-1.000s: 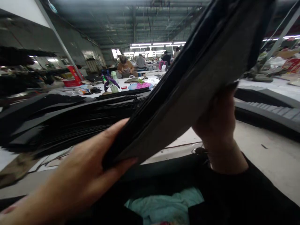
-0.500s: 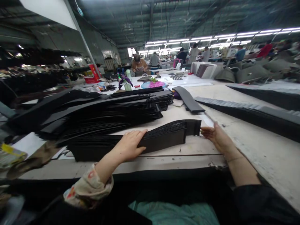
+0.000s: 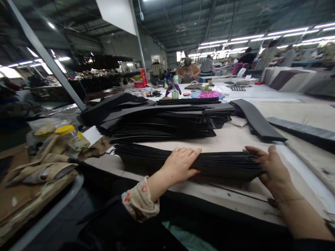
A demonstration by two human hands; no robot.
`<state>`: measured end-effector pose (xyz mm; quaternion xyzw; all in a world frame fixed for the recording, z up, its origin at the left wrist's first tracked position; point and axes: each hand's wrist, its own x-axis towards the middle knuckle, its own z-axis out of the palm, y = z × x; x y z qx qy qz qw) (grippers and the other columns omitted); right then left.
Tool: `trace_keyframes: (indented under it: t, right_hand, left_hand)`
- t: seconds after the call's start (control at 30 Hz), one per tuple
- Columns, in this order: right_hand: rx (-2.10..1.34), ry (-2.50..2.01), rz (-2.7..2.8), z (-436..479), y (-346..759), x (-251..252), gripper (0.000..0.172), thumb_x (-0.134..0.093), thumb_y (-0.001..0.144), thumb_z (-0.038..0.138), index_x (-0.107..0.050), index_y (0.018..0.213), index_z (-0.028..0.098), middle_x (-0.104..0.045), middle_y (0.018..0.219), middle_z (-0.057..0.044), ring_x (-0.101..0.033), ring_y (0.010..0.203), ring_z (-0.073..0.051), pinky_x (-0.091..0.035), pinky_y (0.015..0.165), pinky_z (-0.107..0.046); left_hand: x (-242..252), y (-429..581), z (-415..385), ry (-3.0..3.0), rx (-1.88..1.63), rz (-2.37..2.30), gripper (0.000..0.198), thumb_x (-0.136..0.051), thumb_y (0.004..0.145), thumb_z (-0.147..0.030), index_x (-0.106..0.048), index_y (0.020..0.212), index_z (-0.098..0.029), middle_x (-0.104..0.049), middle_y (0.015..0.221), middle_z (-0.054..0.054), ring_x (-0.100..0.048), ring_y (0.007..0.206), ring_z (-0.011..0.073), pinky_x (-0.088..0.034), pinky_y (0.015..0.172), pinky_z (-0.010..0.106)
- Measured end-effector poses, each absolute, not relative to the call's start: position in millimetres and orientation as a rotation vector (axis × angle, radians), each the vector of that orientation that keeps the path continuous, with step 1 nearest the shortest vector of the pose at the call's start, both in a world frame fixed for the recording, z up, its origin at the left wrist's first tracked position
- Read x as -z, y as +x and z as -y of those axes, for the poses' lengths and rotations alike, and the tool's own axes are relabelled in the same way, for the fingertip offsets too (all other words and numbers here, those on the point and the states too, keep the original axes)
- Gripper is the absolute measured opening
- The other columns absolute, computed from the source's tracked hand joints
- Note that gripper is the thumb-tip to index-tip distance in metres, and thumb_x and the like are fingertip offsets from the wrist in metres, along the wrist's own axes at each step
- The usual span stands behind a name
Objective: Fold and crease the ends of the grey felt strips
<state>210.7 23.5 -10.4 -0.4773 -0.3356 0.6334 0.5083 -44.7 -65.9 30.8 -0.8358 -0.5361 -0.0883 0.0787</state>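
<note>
A long stack of black strips (image 3: 225,167) lies along the front of the table, its layers showing along the top. Across its middle is my left hand (image 3: 180,164), the fingers over the top and the thumb down the near side, gripping it. At the stack's right end, my right hand (image 3: 272,170) curls its fingers around the corner and touches the ends of the strips; the hand is slightly blurred. Behind lies a larger pile of black pieces (image 3: 162,125), its edges uneven. A loose dark grey strip (image 3: 258,120) rests to the right of that pile.
At left are a jar with a yellow lid (image 3: 65,130) and crumpled brown cloth (image 3: 49,164). Farther back stand a red box (image 3: 140,84), a pink item on a blue plate (image 3: 206,94) and a person bent over work (image 3: 187,71). A grey-topped stack (image 3: 303,130) lies at right.
My view has turned left. The strip ends at the right, staggered before, now sit nearly even. My right hand has come from just beyond the end onto it; my left stays on the stack.
</note>
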Motion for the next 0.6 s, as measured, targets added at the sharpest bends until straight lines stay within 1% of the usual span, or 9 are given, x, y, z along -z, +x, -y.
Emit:
trace_keyframes:
  t: [0.07,0.13,0.23,0.27,0.33,0.37,0.43,0.53,0.6]
  right_hand:
    - [-1.537,-1.102,0.849,-20.5,207.2,13.4,0.056,-0.029,0.081,0.061,-0.059,0.092,0.016,-0.065,0.078,-0.008,-0.062,0.071,-0.018,-0.050,0.069,-0.027]
    - [-1.554,-1.085,0.931,-16.6,207.6,17.1,0.061,-0.032,0.078,0.065,-0.058,0.099,0.015,-0.066,0.084,-0.010,-0.062,0.079,-0.021,-0.049,0.076,-0.029]
    - [-1.520,-1.065,1.089,-11.7,214.9,22.7,0.073,-0.026,0.074,0.071,-0.051,0.115,0.017,-0.063,0.100,-0.012,-0.058,0.095,-0.024,-0.045,0.085,-0.031]
    - [-1.501,-1.062,1.181,-11.0,218.7,24.9,0.075,-0.028,0.073,0.073,-0.047,0.121,0.019,-0.061,0.107,-0.011,-0.055,0.102,-0.025,-0.044,0.089,-0.032]
    - [-1.411,-1.114,1.412,-10.6,226.2,30.0,0.078,-0.046,0.067,0.069,-0.038,0.129,0.023,-0.055,0.118,-0.009,-0.048,0.111,-0.027,-0.038,0.095,-0.034]
    - [-1.346,-1.173,1.521,-10.6,229.1,32.6,0.079,-0.057,0.063,0.063,-0.038,0.129,0.023,-0.054,0.120,-0.009,-0.047,0.113,-0.028,-0.036,0.098,-0.035]
    - [-1.260,-1.305,1.671,-10.2,232.7,36.9,0.074,-0.068,0.058,0.050,-0.048,0.122,0.020,-0.057,0.116,-0.010,-0.048,0.111,-0.030,-0.034,0.100,-0.036]
    - [-1.275,-1.366,1.757,-8.7,234.1,39.1,0.056,-0.068,0.060,0.044,-0.059,0.106,0.014,-0.060,0.111,-0.011,-0.052,0.105,-0.031,-0.036,0.098,-0.038]
    - [-1.242,-1.348,1.813,-7.9,235.3,37.6,0.052,-0.067,0.060,0.044,-0.060,0.102,0.014,-0.061,0.109,-0.011,-0.053,0.104,-0.030,-0.038,0.096,-0.039]
  left_hand:
    - [-30.2,-45.3,62.5,-2.487,0.268,1.605,0.064,-0.052,0.076,-0.050,-0.031,0.128,-0.019,-0.054,0.111,0.006,-0.049,0.100,0.0218,-0.035,0.085,0.033]
    - [-30.3,-46.9,58.3,-2.475,0.257,1.607,0.064,-0.051,0.075,-0.052,-0.032,0.127,-0.019,-0.056,0.106,0.005,-0.051,0.096,0.0220,-0.036,0.082,0.033]
    - [-30.4,-50.0,52.9,-2.481,0.254,1.590,0.063,-0.050,0.075,-0.054,-0.034,0.125,-0.020,-0.057,0.102,0.005,-0.052,0.094,0.0216,-0.037,0.079,0.033]
    - [-30.2,-50.7,51.7,-2.483,0.259,1.581,0.063,-0.050,0.075,-0.055,-0.035,0.125,-0.020,-0.057,0.101,0.005,-0.052,0.094,0.0216,-0.037,0.079,0.033]
    - [-29.2,-50.7,50.3,-2.478,0.273,1.574,0.063,-0.049,0.075,-0.056,-0.035,0.125,-0.020,-0.057,0.101,0.004,-0.052,0.093,0.0217,-0.037,0.079,0.033]
    - [-28.6,-50.2,50.0,-2.474,0.278,1.573,0.063,-0.049,0.075,-0.056,-0.035,0.125,-0.020,-0.057,0.101,0.004,-0.052,0.093,0.0216,-0.037,0.079,0.033]
    - [-27.7,-49.9,50.6,-2.471,0.277,1.569,0.063,-0.049,0.075,-0.057,-0.035,0.125,-0.020,-0.057,0.101,0.004,-0.052,0.093,0.0215,-0.037,0.079,0.033]
    - [-28.7,-59.9,55.2,-2.481,0.242,1.567,0.064,-0.051,0.075,-0.054,-0.034,0.126,-0.020,-0.057,0.102,0.005,-0.052,0.095,0.0213,-0.037,0.081,0.032]
    - [-31.1,-80.5,61.6,-2.470,0.212,1.609,0.065,-0.053,0.074,-0.052,-0.033,0.127,-0.021,-0.057,0.106,0.006,-0.051,0.098,0.0215,-0.037,0.084,0.032]
